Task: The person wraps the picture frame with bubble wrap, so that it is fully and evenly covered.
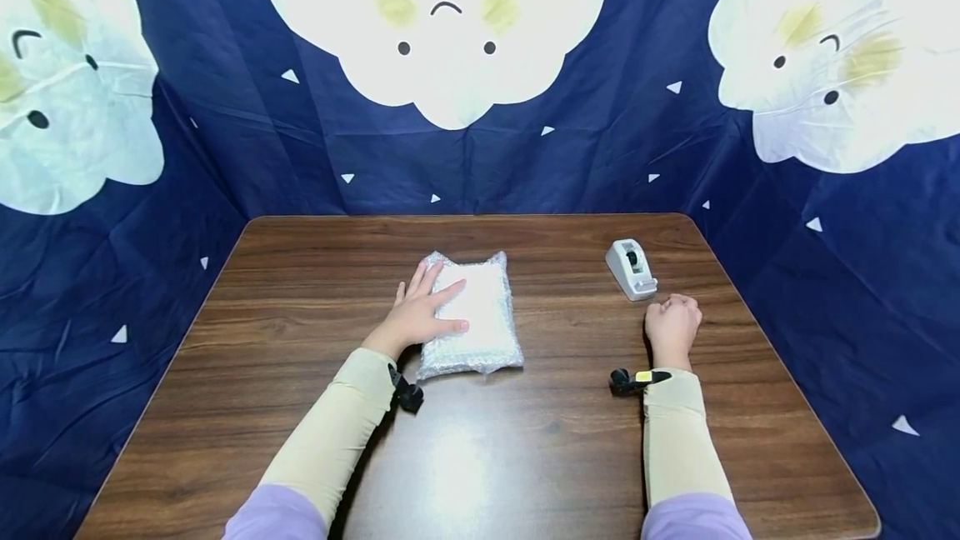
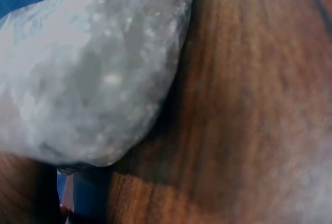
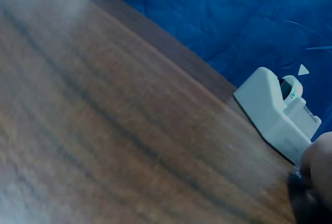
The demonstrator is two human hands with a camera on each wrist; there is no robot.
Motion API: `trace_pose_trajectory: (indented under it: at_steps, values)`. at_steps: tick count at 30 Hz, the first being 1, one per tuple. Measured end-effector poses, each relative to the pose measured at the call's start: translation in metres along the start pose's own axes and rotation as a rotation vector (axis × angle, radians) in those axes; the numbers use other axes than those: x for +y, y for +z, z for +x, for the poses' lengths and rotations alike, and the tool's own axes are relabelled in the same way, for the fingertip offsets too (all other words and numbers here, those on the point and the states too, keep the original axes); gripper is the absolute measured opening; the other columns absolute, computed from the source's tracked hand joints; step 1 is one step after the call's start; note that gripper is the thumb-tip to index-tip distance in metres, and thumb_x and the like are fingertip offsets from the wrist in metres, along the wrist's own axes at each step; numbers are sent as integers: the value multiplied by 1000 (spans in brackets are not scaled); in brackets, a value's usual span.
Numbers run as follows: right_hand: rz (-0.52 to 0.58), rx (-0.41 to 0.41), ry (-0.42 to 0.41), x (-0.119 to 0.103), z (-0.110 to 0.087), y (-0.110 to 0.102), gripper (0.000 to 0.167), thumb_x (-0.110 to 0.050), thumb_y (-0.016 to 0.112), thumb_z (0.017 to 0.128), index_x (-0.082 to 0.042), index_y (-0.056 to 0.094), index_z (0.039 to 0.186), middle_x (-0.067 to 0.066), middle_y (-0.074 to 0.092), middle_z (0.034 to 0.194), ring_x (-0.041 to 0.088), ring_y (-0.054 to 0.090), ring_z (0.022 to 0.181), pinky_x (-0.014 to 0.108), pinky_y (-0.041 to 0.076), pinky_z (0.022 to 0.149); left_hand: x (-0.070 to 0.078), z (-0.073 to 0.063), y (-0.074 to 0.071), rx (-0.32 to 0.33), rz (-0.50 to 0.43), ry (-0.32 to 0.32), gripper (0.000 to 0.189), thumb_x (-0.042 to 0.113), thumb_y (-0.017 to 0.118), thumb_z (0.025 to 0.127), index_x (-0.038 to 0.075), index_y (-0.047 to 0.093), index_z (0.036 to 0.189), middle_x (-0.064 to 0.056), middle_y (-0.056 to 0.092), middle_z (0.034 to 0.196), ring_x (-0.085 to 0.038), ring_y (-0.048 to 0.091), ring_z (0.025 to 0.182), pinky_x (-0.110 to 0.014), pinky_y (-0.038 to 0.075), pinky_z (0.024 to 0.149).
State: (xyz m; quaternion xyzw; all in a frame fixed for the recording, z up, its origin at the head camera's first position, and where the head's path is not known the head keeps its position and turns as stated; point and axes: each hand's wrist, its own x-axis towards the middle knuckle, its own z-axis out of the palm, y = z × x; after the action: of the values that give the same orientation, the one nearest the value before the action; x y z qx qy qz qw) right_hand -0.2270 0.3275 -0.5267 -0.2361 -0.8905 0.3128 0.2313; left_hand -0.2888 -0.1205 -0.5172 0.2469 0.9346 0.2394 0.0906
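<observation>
A flat pack wrapped in clear bubble wrap [image 1: 486,307], white inside, lies on the table left of centre in the head view. My left hand [image 1: 416,317] rests on its left side with the fingers spread. Close up in the left wrist view, the bubble wrap [image 2: 119,68] is blurred. At the right stands a white tape dispenser [image 1: 627,267]. My right hand [image 1: 672,330], its fingers curled, is just in front of the dispenser's cutter end. A small glossy bit of tape [image 3: 297,172] shows by the fingers in the right wrist view; the fingertips are mostly hidden.
The brown wooden table [image 1: 300,273] has rounded corners. Dark blue cloth [image 1: 240,107] with white cloud faces hangs around its back and sides. A small black camera is strapped to each wrist.
</observation>
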Motion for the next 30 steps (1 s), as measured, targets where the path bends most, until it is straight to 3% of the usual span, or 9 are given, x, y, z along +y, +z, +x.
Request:
trace_pose_trajectory:
  at_steps: [7,11,15,23,30]
  values:
    - [231,170,10,2,-3,7,28,-11,58,94,12,63,79,30,56,120,48,46,120,52,32,106,0,0,0,-20,30,-10,89,84,50,84,44,25,159,0,-11,170,-28,-22,153,-72,-6,114]
    - [345,272,-74,-6,-10,15,23,-9,64,91,11,64,79,26,56,118,45,46,117,52,32,104,-1,1,0,-19,73,6,89,86,47,83,46,25,158,-1,-11,170,-29,-22,153,-72,-4,115]
    - [386,319,-193,-20,-18,26,19,-9,66,88,7,64,78,23,57,114,45,46,113,52,33,99,1,2,-2,-22,110,26,87,86,45,83,46,26,158,-4,-9,170,-32,-20,153,-70,-3,116]
    - [468,260,-393,-51,-38,52,14,-6,66,87,5,62,78,23,59,107,47,47,108,54,33,98,12,3,-10,-81,111,44,77,74,54,89,45,32,157,-18,-10,168,-42,-21,151,-66,-11,117]
    - [558,95,-437,-72,-49,71,10,-1,65,89,4,63,81,24,61,108,42,52,108,45,36,94,30,6,-14,-146,119,-32,73,60,53,93,37,33,159,-27,-14,165,-47,-27,147,-59,-15,119]
